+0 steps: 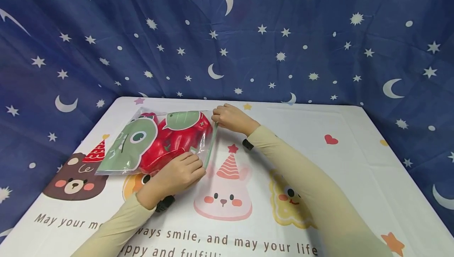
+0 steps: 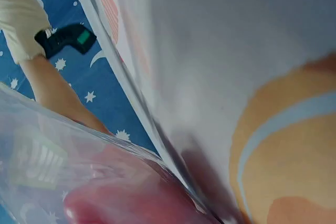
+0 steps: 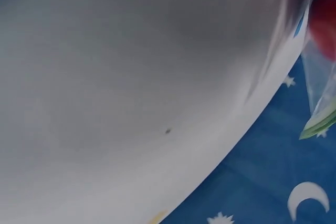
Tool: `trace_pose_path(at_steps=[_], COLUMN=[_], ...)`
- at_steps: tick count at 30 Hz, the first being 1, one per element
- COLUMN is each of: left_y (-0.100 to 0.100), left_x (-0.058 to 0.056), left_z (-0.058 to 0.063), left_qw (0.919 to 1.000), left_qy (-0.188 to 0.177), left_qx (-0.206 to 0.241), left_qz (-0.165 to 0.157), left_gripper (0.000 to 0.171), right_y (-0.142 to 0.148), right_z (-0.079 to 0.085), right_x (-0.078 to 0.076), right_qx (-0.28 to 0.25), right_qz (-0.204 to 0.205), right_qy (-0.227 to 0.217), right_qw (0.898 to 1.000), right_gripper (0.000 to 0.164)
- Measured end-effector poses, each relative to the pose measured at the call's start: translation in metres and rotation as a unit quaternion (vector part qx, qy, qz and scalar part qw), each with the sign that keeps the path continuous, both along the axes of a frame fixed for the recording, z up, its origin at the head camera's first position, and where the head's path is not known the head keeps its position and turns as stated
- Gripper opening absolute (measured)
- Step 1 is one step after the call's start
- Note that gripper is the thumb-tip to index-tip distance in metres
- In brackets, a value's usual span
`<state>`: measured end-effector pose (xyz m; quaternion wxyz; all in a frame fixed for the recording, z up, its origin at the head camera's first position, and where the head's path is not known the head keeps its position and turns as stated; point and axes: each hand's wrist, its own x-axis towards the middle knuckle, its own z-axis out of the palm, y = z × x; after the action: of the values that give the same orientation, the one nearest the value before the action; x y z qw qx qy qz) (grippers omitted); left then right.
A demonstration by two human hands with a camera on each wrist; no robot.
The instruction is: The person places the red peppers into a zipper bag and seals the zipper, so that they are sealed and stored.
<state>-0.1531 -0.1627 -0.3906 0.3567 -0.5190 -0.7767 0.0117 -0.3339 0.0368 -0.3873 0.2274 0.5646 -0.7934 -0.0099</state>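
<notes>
The clear zip bag (image 1: 161,140) with red peppers (image 1: 173,142) inside lies at ten o'clock on the cartoon tablecloth (image 1: 319,158). It looks light, floppy and slick, so its stiffer green zip strip (image 1: 210,146) seems the best hold. The right hand (image 1: 230,118) pinches the strip's far end; the left hand (image 1: 179,174) presses with curled fingers at the near end (a starry blue curtain (image 1: 227,32) behind).

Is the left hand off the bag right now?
No, the left hand rests on the zip bag near its green zipper edge, by the red contents.
</notes>
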Motion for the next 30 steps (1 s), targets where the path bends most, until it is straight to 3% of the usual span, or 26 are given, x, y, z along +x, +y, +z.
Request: trace_pose_path(at_steps=[3,7,13,19,23,30], left_y=[0.002,0.006,0.01,0.013,0.016,0.02], left_x=[0.002,0.006,0.012,0.014,0.013,0.012], left_z=[-0.001,-0.003,-0.008,-0.005,-0.003,-0.004], left_qw=[1.0,0.9995,0.9981,0.9949,0.9868,0.9673], left_qy=[-0.005,-0.022,-0.051,-0.077,-0.122,-0.197], left_qx=[-0.004,-0.019,-0.035,-0.058,-0.081,-0.107], left_qz=[-0.007,-0.008,0.003,0.03,0.07,0.119], left_gripper=[0.034,0.011,0.027,0.021,0.02,0.033], right_y=[0.001,0.004,0.002,-0.004,-0.005,0.003], right_z=[-0.001,0.0,0.006,0.011,0.01,-0.002], right_x=[-0.008,-0.015,-0.016,-0.017,-0.018,-0.015], right_qx=[0.004,0.009,0.006,0.008,0.01,0.02], right_qz=[-0.024,-0.05,-0.067,-0.085,-0.102,-0.163], right_qy=[0.004,0.01,0.016,0.04,0.039,-0.045], right_qw=[1.0,0.999,0.998,0.996,0.994,0.985], right_gripper=[0.008,0.01,0.014,0.013,0.017,0.038])
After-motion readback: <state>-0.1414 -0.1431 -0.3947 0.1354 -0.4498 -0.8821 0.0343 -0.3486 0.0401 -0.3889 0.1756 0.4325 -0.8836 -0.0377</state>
